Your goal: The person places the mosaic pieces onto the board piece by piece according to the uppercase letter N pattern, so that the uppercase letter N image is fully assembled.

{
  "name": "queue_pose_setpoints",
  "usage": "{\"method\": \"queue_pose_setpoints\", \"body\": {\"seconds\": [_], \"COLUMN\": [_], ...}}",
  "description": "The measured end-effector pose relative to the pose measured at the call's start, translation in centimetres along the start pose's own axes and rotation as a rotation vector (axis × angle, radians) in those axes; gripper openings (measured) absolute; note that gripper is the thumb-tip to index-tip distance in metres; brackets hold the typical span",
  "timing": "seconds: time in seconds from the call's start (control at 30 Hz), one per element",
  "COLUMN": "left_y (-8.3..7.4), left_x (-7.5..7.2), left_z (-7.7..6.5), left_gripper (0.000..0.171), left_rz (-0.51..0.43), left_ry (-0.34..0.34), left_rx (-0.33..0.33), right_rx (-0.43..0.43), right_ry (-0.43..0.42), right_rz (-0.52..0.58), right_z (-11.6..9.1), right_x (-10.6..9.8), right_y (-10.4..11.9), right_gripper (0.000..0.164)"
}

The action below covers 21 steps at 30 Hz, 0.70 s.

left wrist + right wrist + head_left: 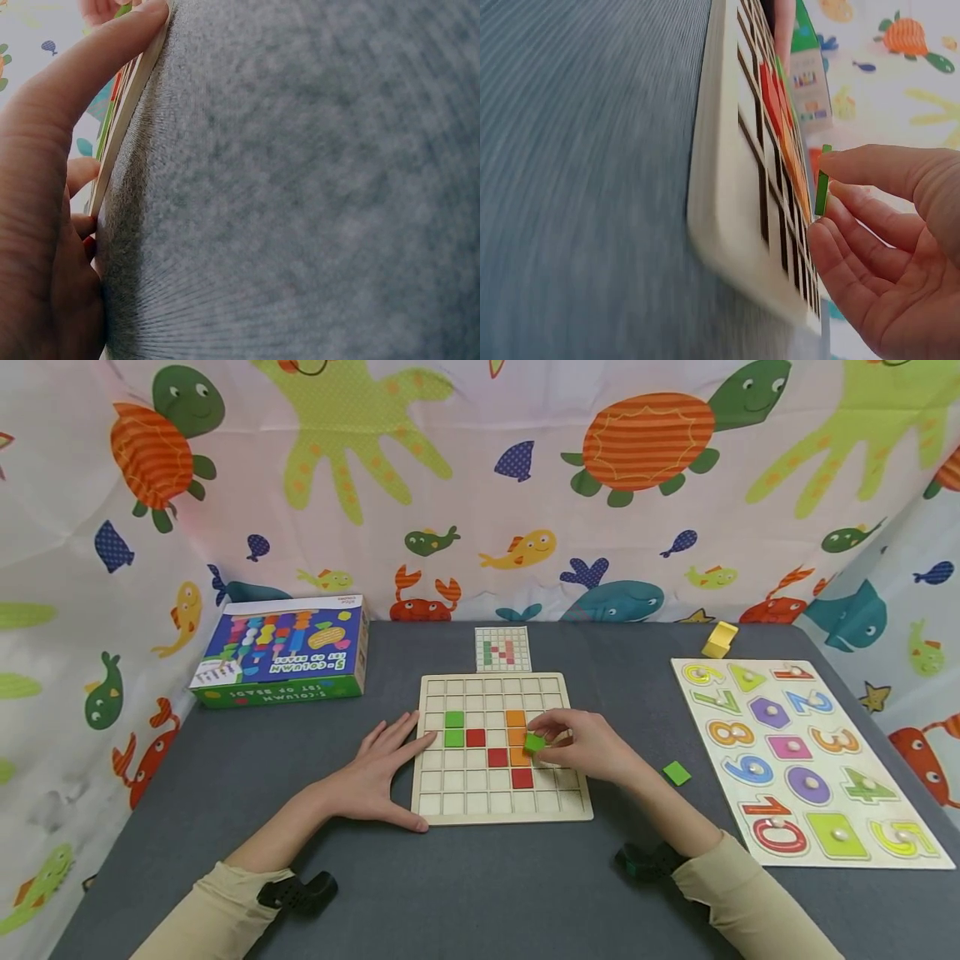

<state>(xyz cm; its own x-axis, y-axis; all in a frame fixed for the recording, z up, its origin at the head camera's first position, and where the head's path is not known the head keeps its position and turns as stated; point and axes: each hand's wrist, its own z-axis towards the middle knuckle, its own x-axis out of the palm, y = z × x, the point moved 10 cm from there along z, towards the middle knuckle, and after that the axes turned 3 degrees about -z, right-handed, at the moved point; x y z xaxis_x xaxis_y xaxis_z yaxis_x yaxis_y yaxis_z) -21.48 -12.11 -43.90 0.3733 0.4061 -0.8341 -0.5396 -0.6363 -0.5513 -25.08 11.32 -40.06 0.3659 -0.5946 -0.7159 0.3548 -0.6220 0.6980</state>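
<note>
A wooden grid board (442,797) lies in the middle of the table, with several green, red and orange square tiles set in its cells. My right hand (581,743) pinches a green tile (534,742) above the board, beside the column of orange tiles (516,718). In the right wrist view the green tile (823,180) is seen edge-on between thumb and fingers. My left hand (375,768) lies spread at the board's left side, its thumb and fingers touching the edge. A small pattern card (502,649) stands just behind the board.
Another green tile (677,773) lies on the table near my right forearm. At right is a number puzzle board (787,693), with a yellow block (720,640) behind it. A boxed bead set (281,652) sits at the back left, before a patterned curtain (465,460).
</note>
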Motion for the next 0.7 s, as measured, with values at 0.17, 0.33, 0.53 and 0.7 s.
{"method": "queue_pose_setpoints", "body": {"seconds": [0.17, 0.33, 0.53, 0.7], "left_y": [0.2, 0.2, 0.0, -0.1], "left_x": [0.1, 0.1, 0.0, -0.1], "left_z": [0.1, 0.1, 0.1, 0.0], "left_gripper": [0.118, 0.119, 0.119, 0.118], "left_rz": [0.008, 0.009, 0.001, -0.008], "left_ry": [0.000, -0.005, -0.009, -0.011], "left_rx": [-0.001, 0.000, 0.009, 0.016], "right_rx": [-0.033, -0.089, -0.142, -0.200], "right_ry": [0.019, 0.020, 0.052, 0.066], "right_rz": [0.045, 0.020, 0.031, 0.004], "right_z": [1.2, 2.1, 3.0, 3.7], "right_x": [1.5, 2.8, 4.8, 6.0], "right_y": [1.6, 3.4, 5.2, 6.8], "right_gripper": [0.032, 0.030, 0.028, 0.026]}}
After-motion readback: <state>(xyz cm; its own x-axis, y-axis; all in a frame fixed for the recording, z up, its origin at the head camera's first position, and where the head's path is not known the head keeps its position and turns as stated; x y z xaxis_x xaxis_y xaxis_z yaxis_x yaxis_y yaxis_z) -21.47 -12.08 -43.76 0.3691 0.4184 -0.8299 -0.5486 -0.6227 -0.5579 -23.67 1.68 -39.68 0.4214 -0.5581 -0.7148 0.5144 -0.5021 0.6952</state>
